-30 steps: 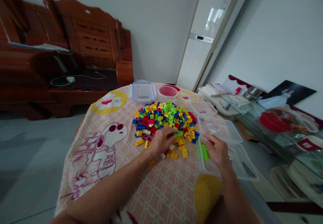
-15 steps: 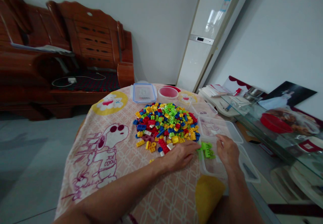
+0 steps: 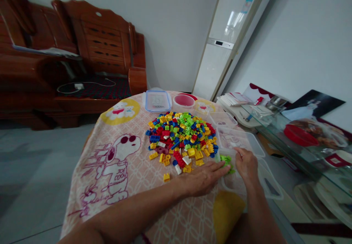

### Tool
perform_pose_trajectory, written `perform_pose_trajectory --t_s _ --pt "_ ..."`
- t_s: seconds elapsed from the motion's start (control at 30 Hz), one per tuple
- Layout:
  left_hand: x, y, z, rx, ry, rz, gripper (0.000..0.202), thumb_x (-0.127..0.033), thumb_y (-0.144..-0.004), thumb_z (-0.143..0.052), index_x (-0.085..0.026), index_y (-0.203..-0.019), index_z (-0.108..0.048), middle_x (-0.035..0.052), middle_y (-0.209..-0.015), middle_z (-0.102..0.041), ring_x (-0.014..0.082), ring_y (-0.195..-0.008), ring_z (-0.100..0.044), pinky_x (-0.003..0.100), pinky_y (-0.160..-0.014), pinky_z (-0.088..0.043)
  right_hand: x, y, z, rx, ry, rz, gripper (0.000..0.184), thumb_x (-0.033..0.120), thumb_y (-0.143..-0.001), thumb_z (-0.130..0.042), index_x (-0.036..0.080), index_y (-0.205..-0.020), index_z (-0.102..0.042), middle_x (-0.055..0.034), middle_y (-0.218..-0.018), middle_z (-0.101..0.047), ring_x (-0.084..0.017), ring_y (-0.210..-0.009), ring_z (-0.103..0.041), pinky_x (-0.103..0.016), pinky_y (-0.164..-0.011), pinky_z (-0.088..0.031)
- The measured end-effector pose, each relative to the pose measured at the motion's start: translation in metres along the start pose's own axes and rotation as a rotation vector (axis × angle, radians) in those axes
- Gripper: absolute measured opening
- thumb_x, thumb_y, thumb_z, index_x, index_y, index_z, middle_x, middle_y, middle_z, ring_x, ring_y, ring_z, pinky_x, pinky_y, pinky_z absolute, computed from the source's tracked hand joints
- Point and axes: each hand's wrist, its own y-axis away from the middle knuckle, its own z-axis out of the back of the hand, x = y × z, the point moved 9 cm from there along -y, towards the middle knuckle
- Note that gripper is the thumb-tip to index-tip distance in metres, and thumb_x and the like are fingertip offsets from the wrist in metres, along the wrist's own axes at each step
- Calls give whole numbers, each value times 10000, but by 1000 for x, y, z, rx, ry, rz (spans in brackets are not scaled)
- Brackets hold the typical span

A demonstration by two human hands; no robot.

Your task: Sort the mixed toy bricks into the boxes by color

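Stretched out, my left hand (image 3: pixel 206 177) reaches over the left rim of a clear plastic container (image 3: pixel 232 188). Its fingertips are at the light green toy bricks (image 3: pixel 226 160) inside and partly cover them. At the container's far rim, my right hand (image 3: pixel 247 165) is closed with its thumb and index finger on the edge; the other fingers are curled and partly hidden. Left of the container lies a large pile of mixed building bricks (image 3: pixel 181 132) in red, blue, yellow, green and white. A loose yellow brick (image 3: pixel 166 177) sits near my left wrist.
Further clear containers (image 3: pixel 254 145) stand behind and beside the near one. At the table's far side are a blue-rimmed lidded box (image 3: pixel 157 101) and a pink round tub (image 3: pixel 183 100). A patterned cloth (image 3: pixel 154 207) covers the table; a glass shelf (image 3: pixel 297 145) with items stands on the right.
My left hand has moved right and slightly toward me, with its fingers further into the container over the green bricks. Yellow and white bricks it covered now show. The right hand has barely moved.
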Motion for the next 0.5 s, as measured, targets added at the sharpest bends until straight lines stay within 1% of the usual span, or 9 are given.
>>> perform_pose_trajectory --t_s 0.07,0.13,0.23,0.3,0.4,0.47,0.5 --pt "-1 2 0 -11 -9 8 678 -140 -934 -492 -186 -1585 -309 185 -1605 -398 315 -1462 -424 474 -1181 -407 -6 0 0 9 -18 -5 384 220 -853 -438 166 -1009 -785 -125 -974 -781 -258 -861 -685 -376 -828 -524" --pt "1 4 4 -55 -3 16 661 -160 -933 -512 -183 -1570 -339 182 -1588 -424 306 -1456 -432 464 -1183 -407 -10 0 0 19 -25 14 373 226 -847 -455 169 -1008 -786 -128 -1007 -780 -266 -889 -691 -387 -847 -529" --pt "12 7 20 -165 24 48 619 -157 -910 -545 -198 -1517 -430 156 -1508 -527 269 -1380 -518 425 -1150 -451 -9 1 -1 35 -19 56 346 219 -837 -470 168 -958 -790 -136 -1023 -777 -275 -929 -694 -398 -881 -530" --pt "29 12 40 -268 33 113 565 -120 -884 -552 -212 -1442 -524 128 -1412 -611 243 -1300 -581 399 -1105 -492 -7 1 -1 41 -7 56 329 218 -845 -478 171 -939 -790 -133 -1022 -777 -268 -925 -694 -389 -885 -528" --pt "66 29 77 -445 -19 300 455 -108 -865 -568 -210 -1300 -650 107 -1266 -686 236 -1208 -625 390 -1049 -524 -3 2 -1 44 20 36 316 221 -863 -490 174 -958 -787 -128 -1036 -775 -258 -924 -689 -371 -870 -525" --pt "86 41 97 -508 -70 396 360 -127 -862 -592 -202 -1192 -714 99 -1179 -710 239 -1153 -642 393 -1022 -532 -2 2 -2 51 36 29 311 222 -870 -493 173 -970 -784 -126 -1047 -774 -258 -936 -684 -367 -862 -522" --pt "93 45 103 -499 -84 414 317 -135 -857 -608 -200 -1139 -737 93 -1141 -716 235 -1121 -649 388 -1011 -532 -1 2 -3 55 44 28 310 223 -874 -493 173 -974 -783 -126 -1052 -773 -261 -941 -681 -368 -860 -520"
